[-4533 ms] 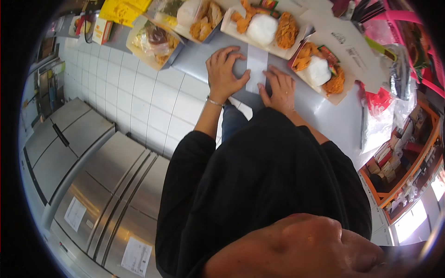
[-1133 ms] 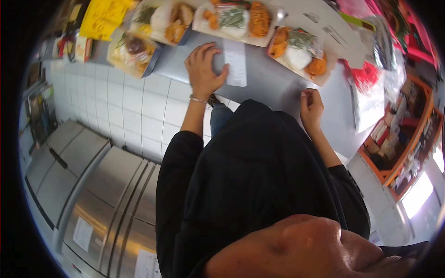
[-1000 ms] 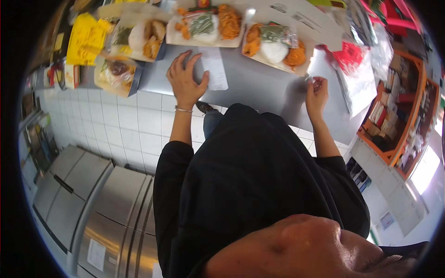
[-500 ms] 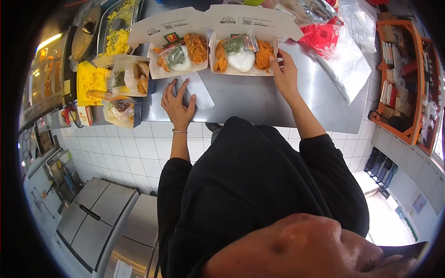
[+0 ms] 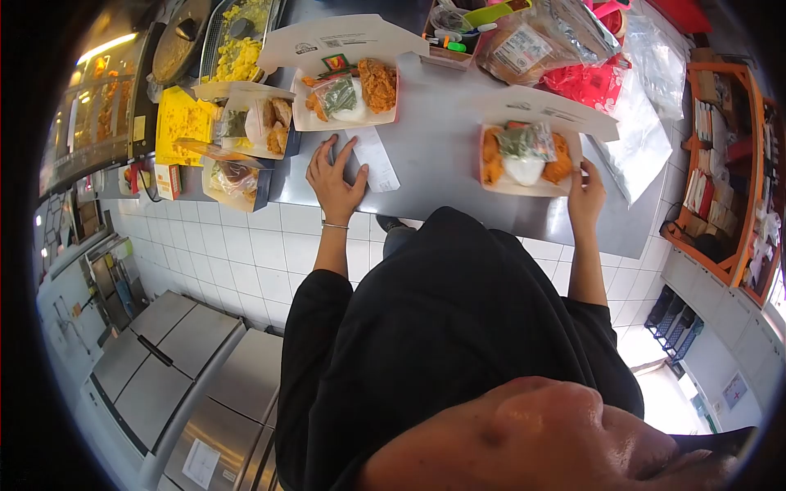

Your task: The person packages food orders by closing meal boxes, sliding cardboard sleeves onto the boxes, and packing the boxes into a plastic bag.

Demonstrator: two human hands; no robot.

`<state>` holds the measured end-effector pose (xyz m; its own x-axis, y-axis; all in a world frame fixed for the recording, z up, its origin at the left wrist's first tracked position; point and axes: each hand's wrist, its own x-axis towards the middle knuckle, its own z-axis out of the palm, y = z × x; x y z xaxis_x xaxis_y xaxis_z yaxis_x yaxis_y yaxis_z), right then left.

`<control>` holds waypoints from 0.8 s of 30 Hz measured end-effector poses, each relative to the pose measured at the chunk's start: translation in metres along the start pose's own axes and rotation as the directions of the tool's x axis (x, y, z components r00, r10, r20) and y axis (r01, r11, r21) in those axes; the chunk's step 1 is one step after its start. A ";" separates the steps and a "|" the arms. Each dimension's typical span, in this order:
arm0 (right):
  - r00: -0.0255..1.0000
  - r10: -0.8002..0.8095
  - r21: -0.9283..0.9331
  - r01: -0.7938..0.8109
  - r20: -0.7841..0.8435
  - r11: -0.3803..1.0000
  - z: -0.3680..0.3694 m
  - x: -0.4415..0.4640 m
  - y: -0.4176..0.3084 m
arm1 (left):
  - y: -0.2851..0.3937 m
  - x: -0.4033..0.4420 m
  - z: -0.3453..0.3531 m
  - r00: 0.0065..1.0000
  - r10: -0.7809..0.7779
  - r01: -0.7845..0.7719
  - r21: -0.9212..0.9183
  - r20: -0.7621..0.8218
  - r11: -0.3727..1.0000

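Observation:
My right hand (image 5: 587, 192) grips the right side of an open cardboard meal box (image 5: 565, 117) near the table's front edge. Inside it are pieces of fried chicken (image 5: 558, 162), a white round bundle (image 5: 524, 170) and a clear packet with something green (image 5: 528, 141). With fingers spread, my left hand (image 5: 336, 182) rests on the steel table (image 5: 438, 155), its fingertips beside a white paper slip (image 5: 378, 164). A second open meal box (image 5: 348, 37) with similar food stands just beyond that hand, nobody touching it.
At left are more filled boxes (image 5: 254, 176), a yellow tray (image 5: 178, 123) and a wire basket of yellow food (image 5: 237, 49). Plastic packs (image 5: 524, 53), a red bag (image 5: 581, 86) and pens (image 5: 456, 47) lie at the back. An orange shelf (image 5: 700, 164) stands to the right.
The box in my right hand has slid right and toward me, away from the other box. My left hand stays spread on the table; the view has shifted slightly.

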<state>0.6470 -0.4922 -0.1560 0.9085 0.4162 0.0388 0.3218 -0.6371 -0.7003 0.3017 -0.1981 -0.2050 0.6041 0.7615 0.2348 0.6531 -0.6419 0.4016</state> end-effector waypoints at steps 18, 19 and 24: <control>0.787 -0.217 0.088 0.205 0.577 0.975 0.227 0.006 -0.192 | -0.001 0.005 -0.009 0.999 -0.029 0.027 -0.044 -0.034 0.999; 0.788 -0.211 0.090 0.195 0.578 0.977 0.225 0.007 -0.183 | -0.001 0.004 -0.010 0.999 -0.035 0.033 -0.045 -0.031 0.998; 0.815 -0.147 0.191 0.045 0.560 0.981 0.180 -0.022 -0.150 | -0.003 0.004 -0.011 0.998 -0.060 0.060 -0.046 0.002 0.997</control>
<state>0.5306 -0.2890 -0.1798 0.5438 0.7963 -0.2649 0.3056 -0.4819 -0.8212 0.2972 -0.1916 -0.1955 0.5651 0.7983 0.2082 0.6664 -0.5904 0.4553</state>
